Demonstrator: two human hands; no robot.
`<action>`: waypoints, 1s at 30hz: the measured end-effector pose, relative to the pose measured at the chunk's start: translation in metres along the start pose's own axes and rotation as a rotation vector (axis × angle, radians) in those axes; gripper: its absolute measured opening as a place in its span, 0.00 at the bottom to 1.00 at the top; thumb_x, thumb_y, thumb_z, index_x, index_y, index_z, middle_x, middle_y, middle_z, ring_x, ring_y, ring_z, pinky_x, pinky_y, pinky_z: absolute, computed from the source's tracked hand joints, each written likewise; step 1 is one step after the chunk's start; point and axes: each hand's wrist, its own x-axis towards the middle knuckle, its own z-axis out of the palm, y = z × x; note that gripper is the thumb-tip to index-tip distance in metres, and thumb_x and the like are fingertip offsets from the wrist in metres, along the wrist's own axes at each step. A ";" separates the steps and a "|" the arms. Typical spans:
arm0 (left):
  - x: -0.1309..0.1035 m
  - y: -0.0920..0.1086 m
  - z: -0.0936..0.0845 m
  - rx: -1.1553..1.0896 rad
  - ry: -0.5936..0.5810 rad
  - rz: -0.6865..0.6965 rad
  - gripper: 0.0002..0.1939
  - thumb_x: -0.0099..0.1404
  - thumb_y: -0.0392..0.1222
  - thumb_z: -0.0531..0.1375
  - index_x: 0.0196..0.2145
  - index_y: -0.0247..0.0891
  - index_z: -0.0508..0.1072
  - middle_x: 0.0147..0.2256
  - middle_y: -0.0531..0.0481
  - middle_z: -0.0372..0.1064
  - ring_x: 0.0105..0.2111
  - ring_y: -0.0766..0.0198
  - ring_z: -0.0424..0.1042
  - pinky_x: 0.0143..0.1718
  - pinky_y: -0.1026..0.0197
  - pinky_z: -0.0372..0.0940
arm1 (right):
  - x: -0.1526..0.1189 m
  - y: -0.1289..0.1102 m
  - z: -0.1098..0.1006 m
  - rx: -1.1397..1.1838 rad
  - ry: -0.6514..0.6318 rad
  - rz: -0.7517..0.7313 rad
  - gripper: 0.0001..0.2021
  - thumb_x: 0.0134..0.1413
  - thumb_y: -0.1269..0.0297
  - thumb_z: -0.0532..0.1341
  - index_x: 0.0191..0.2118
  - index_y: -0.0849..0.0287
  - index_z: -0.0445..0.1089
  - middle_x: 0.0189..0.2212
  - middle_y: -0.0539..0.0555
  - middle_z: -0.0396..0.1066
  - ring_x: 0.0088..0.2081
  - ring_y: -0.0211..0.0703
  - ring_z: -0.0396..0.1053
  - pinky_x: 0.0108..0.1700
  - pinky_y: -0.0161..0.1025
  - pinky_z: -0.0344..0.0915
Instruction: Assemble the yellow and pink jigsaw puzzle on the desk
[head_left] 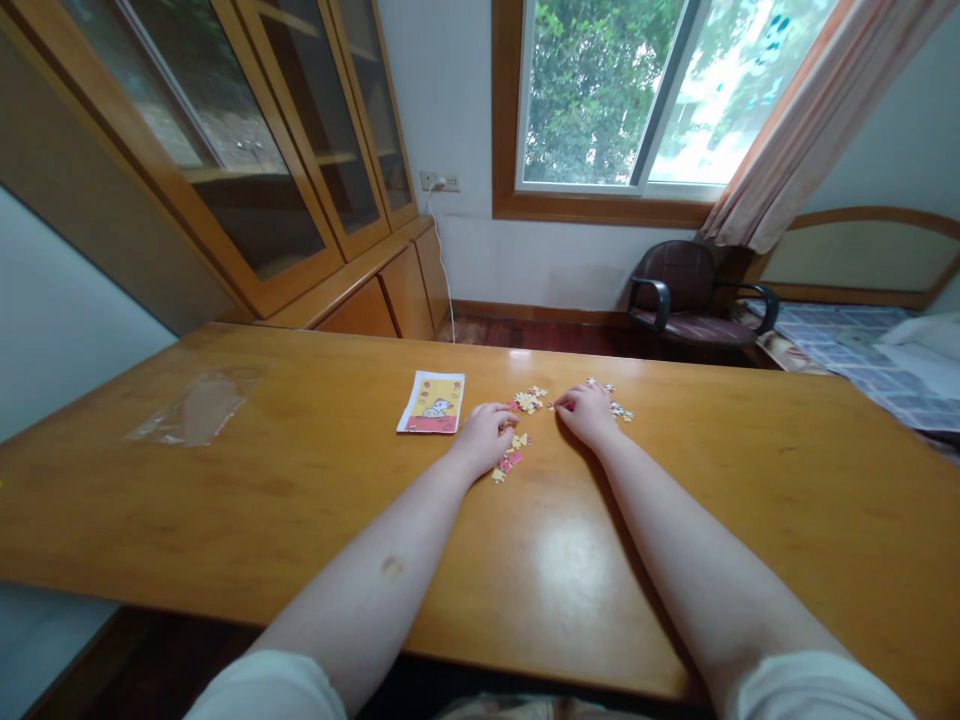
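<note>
The left hand (pixel 482 442) lay low over the table (pixel 315 520), its fingers curled inward beside a loose scatter of yellow and pink puzzle pieces (pixel 514 456), which spread from under its fingertips toward the wearer. The right hand (pixel 589 412) was also bent at the fingers, its thumb and fingertips drawn close together at a small piece (pixel 551 406) on its left side. At this size it was hard to make out the fingertips, so I cannot tell whether either hand gripped a piece or merely touched one.

Between the two hands, slightly beyond the left one, sat a small heap of mostly yellow pieces (pixel 529 400), some overlapping, with pink ones along its edge nearest the left hand. On the far and right sides of the right hand lay a looser group of pale pieces (pixel 621 411), partly hidden by that hand.

Just left of the left hand and a little farther off, a picture card (pixel 435 405) lay flat, showing a white animal figure on yellow above a pink band. Well to the left of that hand, a clear plastic bag (pixel 202 405) lay flat. Far beyond the right hand stood a dark armchair (pixel 675 290) below the window (pixel 622 90).
</note>
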 end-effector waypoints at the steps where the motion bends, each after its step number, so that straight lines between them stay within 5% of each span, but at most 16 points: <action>1: 0.000 0.001 -0.001 -0.001 0.000 0.000 0.15 0.60 0.34 0.55 0.39 0.40 0.79 0.48 0.47 0.72 0.51 0.55 0.67 0.57 0.52 0.61 | -0.001 -0.001 -0.001 0.001 0.000 -0.023 0.10 0.51 0.66 0.59 0.28 0.54 0.78 0.33 0.53 0.76 0.42 0.47 0.66 0.56 0.48 0.51; 10: 0.000 0.002 -0.002 0.021 -0.012 -0.016 0.14 0.60 0.33 0.55 0.39 0.39 0.79 0.46 0.46 0.73 0.49 0.56 0.69 0.56 0.53 0.61 | -0.005 -0.009 -0.001 0.163 -0.090 -0.440 0.06 0.47 0.70 0.62 0.24 0.57 0.76 0.29 0.53 0.73 0.36 0.44 0.65 0.45 0.43 0.59; 16: 0.000 -0.001 0.002 0.043 -0.011 -0.033 0.17 0.60 0.32 0.54 0.45 0.37 0.76 0.48 0.46 0.73 0.50 0.57 0.69 0.56 0.55 0.61 | -0.009 -0.020 0.001 0.295 -0.108 -0.572 0.06 0.46 0.72 0.63 0.23 0.57 0.74 0.26 0.52 0.72 0.33 0.42 0.66 0.42 0.41 0.61; 27: -0.002 0.000 0.002 0.051 -0.093 0.087 0.18 0.59 0.34 0.55 0.46 0.38 0.76 0.46 0.46 0.74 0.48 0.57 0.70 0.54 0.56 0.62 | -0.010 -0.020 -0.004 0.278 -0.147 -0.583 0.08 0.51 0.67 0.61 0.24 0.57 0.76 0.26 0.52 0.72 0.32 0.41 0.66 0.42 0.40 0.60; 30: -0.003 0.004 -0.001 0.035 -0.131 0.139 0.17 0.60 0.35 0.56 0.45 0.39 0.76 0.45 0.47 0.75 0.47 0.58 0.70 0.53 0.56 0.63 | -0.009 -0.018 -0.003 0.184 -0.095 -0.472 0.09 0.54 0.66 0.59 0.29 0.56 0.78 0.28 0.53 0.73 0.34 0.43 0.66 0.43 0.42 0.59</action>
